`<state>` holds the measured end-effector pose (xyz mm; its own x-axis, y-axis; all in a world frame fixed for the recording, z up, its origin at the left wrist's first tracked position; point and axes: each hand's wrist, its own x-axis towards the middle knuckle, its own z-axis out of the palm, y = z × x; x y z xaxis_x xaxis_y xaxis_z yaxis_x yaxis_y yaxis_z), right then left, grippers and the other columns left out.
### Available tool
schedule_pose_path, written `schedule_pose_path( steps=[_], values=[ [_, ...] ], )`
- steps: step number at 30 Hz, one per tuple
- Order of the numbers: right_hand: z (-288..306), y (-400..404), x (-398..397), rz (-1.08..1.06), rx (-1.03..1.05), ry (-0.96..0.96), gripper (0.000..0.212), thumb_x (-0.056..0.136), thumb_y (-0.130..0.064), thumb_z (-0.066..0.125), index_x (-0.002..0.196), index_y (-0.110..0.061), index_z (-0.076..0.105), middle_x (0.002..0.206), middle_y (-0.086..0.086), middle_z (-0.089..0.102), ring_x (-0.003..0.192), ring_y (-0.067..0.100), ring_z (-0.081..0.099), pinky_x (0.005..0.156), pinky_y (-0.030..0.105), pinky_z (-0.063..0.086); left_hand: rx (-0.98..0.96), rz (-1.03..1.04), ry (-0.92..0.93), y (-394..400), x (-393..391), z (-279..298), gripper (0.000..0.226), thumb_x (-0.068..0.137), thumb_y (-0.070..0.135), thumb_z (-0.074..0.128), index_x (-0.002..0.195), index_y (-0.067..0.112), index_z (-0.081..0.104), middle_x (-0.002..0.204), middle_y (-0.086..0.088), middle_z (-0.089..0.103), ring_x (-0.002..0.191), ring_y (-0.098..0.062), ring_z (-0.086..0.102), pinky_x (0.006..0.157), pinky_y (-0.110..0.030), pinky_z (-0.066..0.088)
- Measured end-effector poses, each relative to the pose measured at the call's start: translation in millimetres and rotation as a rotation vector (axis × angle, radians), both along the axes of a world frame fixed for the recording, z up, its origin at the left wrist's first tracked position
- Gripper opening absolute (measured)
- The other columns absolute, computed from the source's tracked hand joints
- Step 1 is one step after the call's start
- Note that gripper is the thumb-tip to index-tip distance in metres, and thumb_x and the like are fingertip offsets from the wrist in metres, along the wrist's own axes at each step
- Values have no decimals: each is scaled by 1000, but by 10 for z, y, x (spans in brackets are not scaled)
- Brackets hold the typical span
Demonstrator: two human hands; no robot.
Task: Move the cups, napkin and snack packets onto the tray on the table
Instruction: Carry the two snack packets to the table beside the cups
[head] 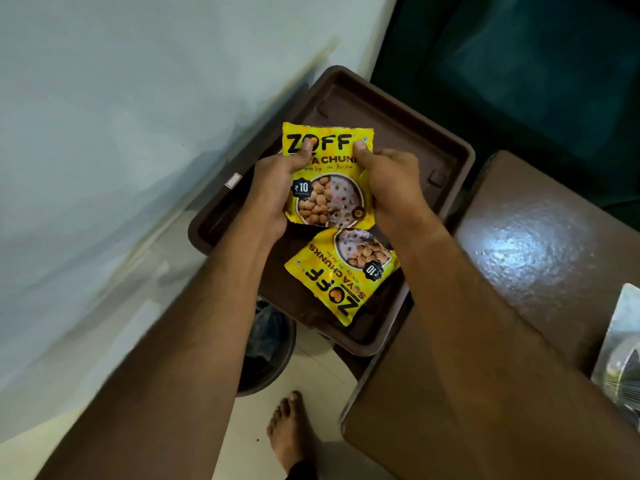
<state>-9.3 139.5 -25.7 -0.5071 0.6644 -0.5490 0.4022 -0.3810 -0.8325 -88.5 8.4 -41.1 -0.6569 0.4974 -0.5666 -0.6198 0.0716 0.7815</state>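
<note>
**Yellow packet held over brown tray**

Here, at frame centre, a yellow foil snack packet printed with ZOFF and soya chunks (329,174) is held by both hands above a dark brown rectangular plastic tray (446,157). The left hand (273,192) is closed on the packet's left edge, thumb pressed on the front near the logo. The right hand (391,181) is closed on the right edge, thumb likewise on the front. The packet is kept upright and facing the camera.

A second yellow snack packet of the same print (339,275) is seen lying flat in the tray, just below the held one, turned upside down relative to it, partly covered by the right forearm.

The tray is set on a brown tabletop (519,237) running to the lower right. A clear plastic package (620,348) is noted at the right edge. A dark round bin (266,348) and a bare foot (287,431) are seen on the pale floor, bottom centre.
</note>
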Motion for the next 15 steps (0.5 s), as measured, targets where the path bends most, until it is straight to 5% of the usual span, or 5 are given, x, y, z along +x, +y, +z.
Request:
schedule_pose_path(
  steps=[3,6,8,10,15],
  values=[
    [-91,-22,-31,-55,264,-190,40,85,-45,77,64,-11,70,73,5,76,76,26,76,78,46,64,-100,-27,137,28,-34,-28,35,85,32,82,113,11,75,102,-6,81,93,-22,79,80,-38,61],
    [-189,-58,-44,-115,343,-252,49,85,-49,77,57,-12,61,63,2,64,67,23,67,64,38,56,-158,-63,159,38,-61,-129,44,73,11,90,113,7,72,100,-8,81,92,-24,79,83,-40,62],
    [-258,-60,-44,-90,279,-227,44,85,-44,78,61,-12,62,67,2,67,68,19,67,67,34,56,-185,-16,181,47,-63,-156,50,69,5,92,114,6,70,99,-10,81,88,-24,79,79,-37,62],
    [-288,-65,-37,-36,133,-130,23,78,-33,84,78,-14,71,83,5,78,80,24,76,79,45,64,-188,48,219,54,-65,-186,54,67,6,93,116,6,69,100,-10,80,89,-24,79,77,-35,64],
    [-272,-35,-28,-38,52,-137,44,62,-11,93,91,-26,63,97,7,78,87,28,77,79,51,65,-172,-6,98,21,-16,-204,45,76,16,89,116,8,71,103,-9,81,96,-26,78,85,-44,64]
  ],
)
